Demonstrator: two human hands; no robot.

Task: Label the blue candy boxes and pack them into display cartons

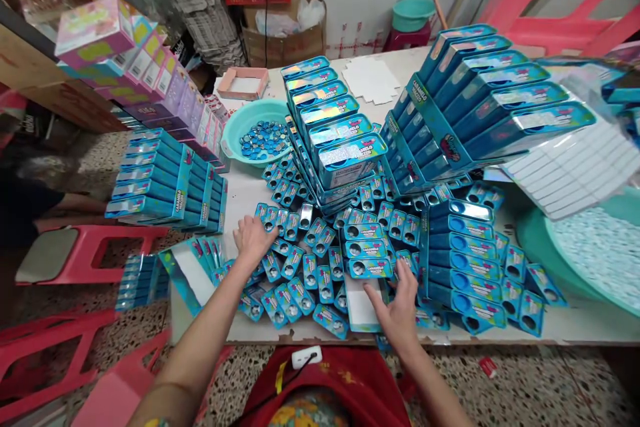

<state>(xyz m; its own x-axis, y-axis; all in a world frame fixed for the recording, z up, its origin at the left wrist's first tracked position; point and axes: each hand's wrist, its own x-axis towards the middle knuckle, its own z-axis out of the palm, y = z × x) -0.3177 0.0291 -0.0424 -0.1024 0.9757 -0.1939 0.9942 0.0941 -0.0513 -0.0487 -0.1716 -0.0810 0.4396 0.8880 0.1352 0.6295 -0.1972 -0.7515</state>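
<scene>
My left hand (253,240) is at the left edge of a pile of small blue tins (300,293) with round dark windows. Its fingers are apart and bent down beside the nearest tins, and I see nothing held in it. In front of me stands an open display box (365,307), white inside, with several tins (369,250) lined up in its far part. My right hand (400,300) is at the right side of this box, thumb and fingers spread, thumb over the white part. Whether its fingertips touch the tins I cannot make out.
Filled blue display boxes stand stacked behind the pile (345,120), to the right (465,260) and to the left (170,180). A turquoise basin (235,140) holds small round pieces; a larger turquoise tub (540,233) holds pale pieces. Pink stools (90,247) stand left.
</scene>
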